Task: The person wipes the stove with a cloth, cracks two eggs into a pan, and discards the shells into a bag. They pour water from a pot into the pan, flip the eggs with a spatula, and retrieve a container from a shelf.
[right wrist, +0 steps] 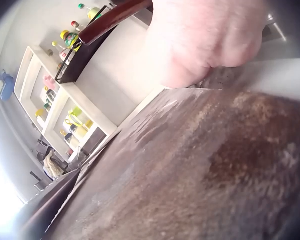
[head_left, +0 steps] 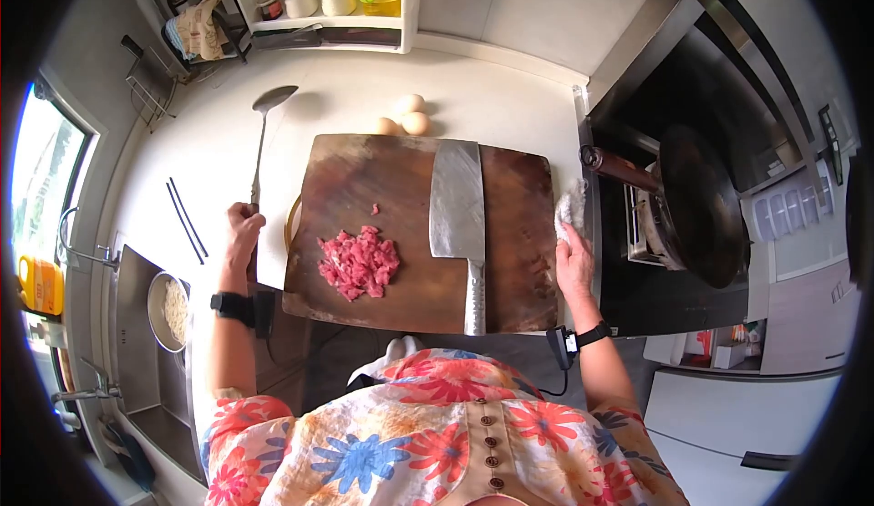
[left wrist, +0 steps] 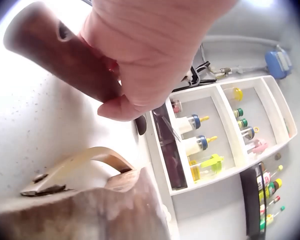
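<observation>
Two thin dark sticks (head_left: 185,222) lie left of the left grip (head_left: 243,228), which is wrapped round the brown wooden handle (left wrist: 65,60) of a long metal ladle (head_left: 257,183). Right of it — on a worn brown wooden board (head_left: 519,224) — sit chopped pinkish-red meat (head_left: 360,265) and a broad steel cleaver (head_left: 460,205). At the board's right edge, the right grip (head_left: 574,265) holds a crumpled white cloth (head_left: 571,205); a black round wok (head_left: 706,219) stands to its right.

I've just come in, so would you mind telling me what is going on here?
At a kitchen counter, a person's left hand grips a long-handled utensil. The right hand holds what looks like a white cloth beside the cutting board. On the board lie chopped meat and, to its right, an untouched cleaver. Eggs sit beyond the board.
</observation>
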Demonstrator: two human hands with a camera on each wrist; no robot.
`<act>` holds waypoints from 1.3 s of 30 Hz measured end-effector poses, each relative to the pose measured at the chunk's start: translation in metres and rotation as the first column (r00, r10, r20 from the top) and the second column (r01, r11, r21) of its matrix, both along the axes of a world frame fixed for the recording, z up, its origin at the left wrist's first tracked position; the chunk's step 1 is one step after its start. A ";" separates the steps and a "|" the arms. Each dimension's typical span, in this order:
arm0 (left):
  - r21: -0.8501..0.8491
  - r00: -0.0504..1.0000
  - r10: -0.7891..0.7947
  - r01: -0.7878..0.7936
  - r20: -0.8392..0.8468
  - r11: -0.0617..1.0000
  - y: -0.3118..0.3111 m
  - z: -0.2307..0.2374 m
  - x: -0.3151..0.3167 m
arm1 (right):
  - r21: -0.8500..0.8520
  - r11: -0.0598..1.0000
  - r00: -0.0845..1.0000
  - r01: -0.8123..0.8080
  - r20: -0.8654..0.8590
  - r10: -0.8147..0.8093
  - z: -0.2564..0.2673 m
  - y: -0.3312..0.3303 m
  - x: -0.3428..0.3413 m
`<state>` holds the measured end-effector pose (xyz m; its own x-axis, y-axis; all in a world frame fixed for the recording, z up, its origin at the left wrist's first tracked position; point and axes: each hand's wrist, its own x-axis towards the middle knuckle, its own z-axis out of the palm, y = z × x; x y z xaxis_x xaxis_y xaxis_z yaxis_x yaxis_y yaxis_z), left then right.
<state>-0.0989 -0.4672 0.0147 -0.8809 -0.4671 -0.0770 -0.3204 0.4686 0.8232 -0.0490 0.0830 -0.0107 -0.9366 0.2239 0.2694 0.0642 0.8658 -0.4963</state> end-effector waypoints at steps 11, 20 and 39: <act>-0.165 0.969 -0.242 0.232 -0.043 0.959 0.104 0.086 0.139 | -0.907 0.412 0.996 -0.090 -0.081 0.041 0.017 0.021 0.023; -0.091 0.840 -0.538 0.543 0.070 0.835 0.259 0.096 0.204 | -0.494 0.739 0.878 -0.457 -0.385 0.285 0.077 0.024 0.074; -0.250 0.641 -0.766 0.750 0.043 0.613 0.275 0.095 0.191 | -0.992 0.093 0.934 -0.080 -0.042 0.355 0.062 0.076 0.042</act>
